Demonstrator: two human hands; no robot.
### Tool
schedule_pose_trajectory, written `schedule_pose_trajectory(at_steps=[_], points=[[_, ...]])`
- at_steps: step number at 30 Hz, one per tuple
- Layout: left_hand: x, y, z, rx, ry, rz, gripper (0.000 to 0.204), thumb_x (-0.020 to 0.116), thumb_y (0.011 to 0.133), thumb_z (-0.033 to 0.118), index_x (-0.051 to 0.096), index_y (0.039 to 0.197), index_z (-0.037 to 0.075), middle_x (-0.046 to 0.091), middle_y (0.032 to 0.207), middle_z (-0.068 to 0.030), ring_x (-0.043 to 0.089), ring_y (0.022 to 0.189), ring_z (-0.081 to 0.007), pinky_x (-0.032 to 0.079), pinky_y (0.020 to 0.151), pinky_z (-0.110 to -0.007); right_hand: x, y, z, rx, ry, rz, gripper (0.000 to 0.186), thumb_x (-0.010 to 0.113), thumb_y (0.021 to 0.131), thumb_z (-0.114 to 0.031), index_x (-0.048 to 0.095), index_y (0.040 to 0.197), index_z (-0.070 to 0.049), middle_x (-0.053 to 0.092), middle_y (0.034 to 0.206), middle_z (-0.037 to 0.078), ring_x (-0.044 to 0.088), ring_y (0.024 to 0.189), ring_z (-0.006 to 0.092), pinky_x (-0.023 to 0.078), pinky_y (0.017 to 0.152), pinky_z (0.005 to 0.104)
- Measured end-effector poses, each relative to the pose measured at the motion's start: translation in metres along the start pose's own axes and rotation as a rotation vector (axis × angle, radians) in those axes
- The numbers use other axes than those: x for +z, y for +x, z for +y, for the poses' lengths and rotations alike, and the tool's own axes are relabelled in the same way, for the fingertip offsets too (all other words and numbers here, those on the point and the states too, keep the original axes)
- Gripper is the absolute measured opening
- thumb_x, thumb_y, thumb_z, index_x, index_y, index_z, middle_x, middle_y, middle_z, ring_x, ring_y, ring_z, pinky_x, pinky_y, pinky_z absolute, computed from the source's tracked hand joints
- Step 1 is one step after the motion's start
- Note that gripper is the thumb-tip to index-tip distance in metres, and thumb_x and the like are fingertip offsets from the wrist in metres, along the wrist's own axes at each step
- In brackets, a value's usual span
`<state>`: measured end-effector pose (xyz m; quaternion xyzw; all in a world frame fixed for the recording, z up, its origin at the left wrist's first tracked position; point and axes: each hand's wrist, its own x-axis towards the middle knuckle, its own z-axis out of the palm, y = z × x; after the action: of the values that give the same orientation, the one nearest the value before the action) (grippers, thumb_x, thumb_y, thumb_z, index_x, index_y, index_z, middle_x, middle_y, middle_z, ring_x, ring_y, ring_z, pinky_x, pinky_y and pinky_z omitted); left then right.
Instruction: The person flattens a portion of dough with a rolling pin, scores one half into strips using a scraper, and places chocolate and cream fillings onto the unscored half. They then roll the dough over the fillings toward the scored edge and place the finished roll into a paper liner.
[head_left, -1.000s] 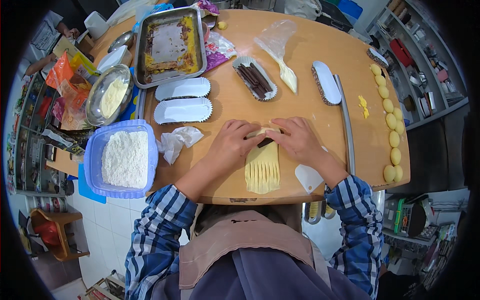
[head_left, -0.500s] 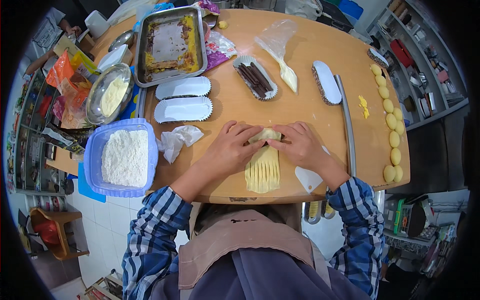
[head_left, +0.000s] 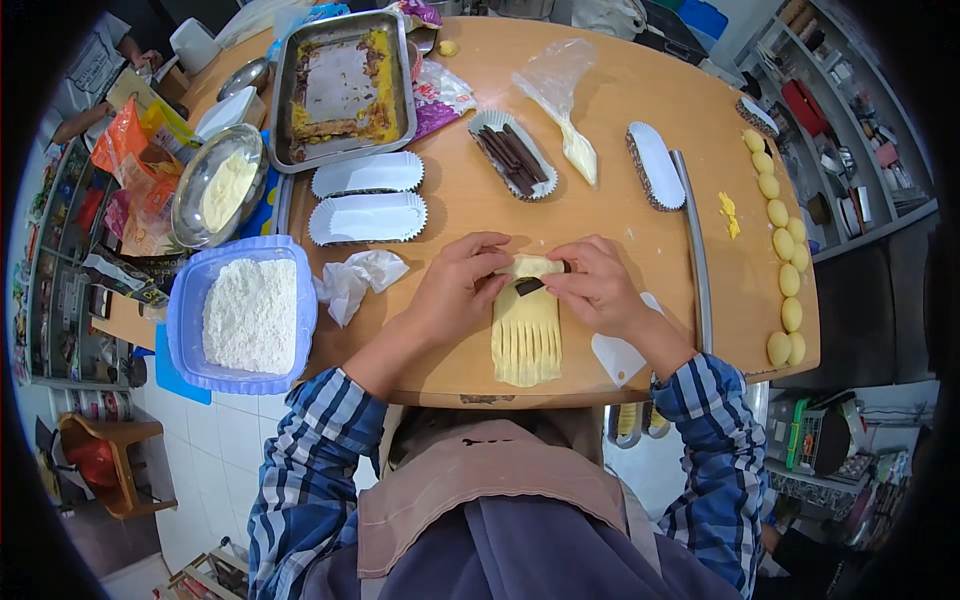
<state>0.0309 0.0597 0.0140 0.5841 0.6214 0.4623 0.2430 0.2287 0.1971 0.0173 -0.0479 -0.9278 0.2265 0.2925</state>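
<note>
A flat strip of pale dough (head_left: 526, 335) lies in front of me, its near half cut into narrow parallel slits. Its far end is folded over something dark. A piece of dark chocolate stick (head_left: 528, 287) shows just below the fold. My left hand (head_left: 462, 285) pinches the left end of the folded dough between thumb and fingers. Opposite it, my right hand (head_left: 597, 285) pinches the right end, where a dark tip peeks out. A white dough scraper (head_left: 618, 358) lies partly under my right forearm.
Beyond my hands stand a paper tray of chocolate sticks (head_left: 512, 155) and a piping bag (head_left: 575, 140). A metal rod (head_left: 694, 250) and several dough balls (head_left: 780, 243) lie to the right. At left are a flour tub (head_left: 308, 330), empty paper trays (head_left: 367, 218) and a smeared metal pan (head_left: 409, 100).
Both hands have shifted slightly and the fingers have lifted from the fold. The dark chocolate piece below the fold is now more exposed.
</note>
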Motion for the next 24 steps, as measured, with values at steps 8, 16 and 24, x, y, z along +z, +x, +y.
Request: schedule_pose_trajectory(at_steps=[8, 16, 24], points=[[0.0, -0.001, -0.004, 0.213, 0.232, 0.063, 0.025, 0.073, 0.075, 0.004, 0.07, 0.1, 0.003, 0.062, 0.116, -0.0147, 0.056, 0.108, -0.033, 0.044, 0.093, -0.041, -0.008, 0.006, -0.011, 0.075, 0.091, 0.183, 0.021, 0.071, 0.076, -0.01, 0.071, 0.097, -0.006, 0.063, 0.105, 0.009, 0.056, 0.093, 0.0271, 0.041, 0.086, 0.0391], [-0.006, 0.002, -0.001, 0.115, 0.263, 0.035, 0.031, 0.069, 0.084, 0.016, 0.066, 0.112, 0.002, 0.063, 0.115, -0.015, 0.056, 0.109, -0.031, 0.042, 0.095, -0.04, -0.003, 0.005, 0.017, 0.316, 0.165, -0.097, 0.03, 0.076, 0.076, -0.018, 0.071, 0.103, -0.005, 0.068, 0.096, 0.007, 0.055, 0.09, 0.0246, 0.041, 0.085, 0.036], [-0.009, -0.005, -0.006, 0.191, 0.308, -0.03, 0.033, 0.075, 0.074, 0.007, 0.067, 0.107, 0.005, 0.065, 0.107, -0.0085, 0.058, 0.104, -0.0268, 0.037, 0.096, -0.042, 0.0, -0.006, 0.013, 0.174, 0.116, -0.039, 0.031, 0.08, 0.069, -0.007, 0.072, 0.099, -0.004, 0.069, 0.095, 0.007, 0.056, 0.089, 0.0244, 0.046, 0.079, 0.0354]])
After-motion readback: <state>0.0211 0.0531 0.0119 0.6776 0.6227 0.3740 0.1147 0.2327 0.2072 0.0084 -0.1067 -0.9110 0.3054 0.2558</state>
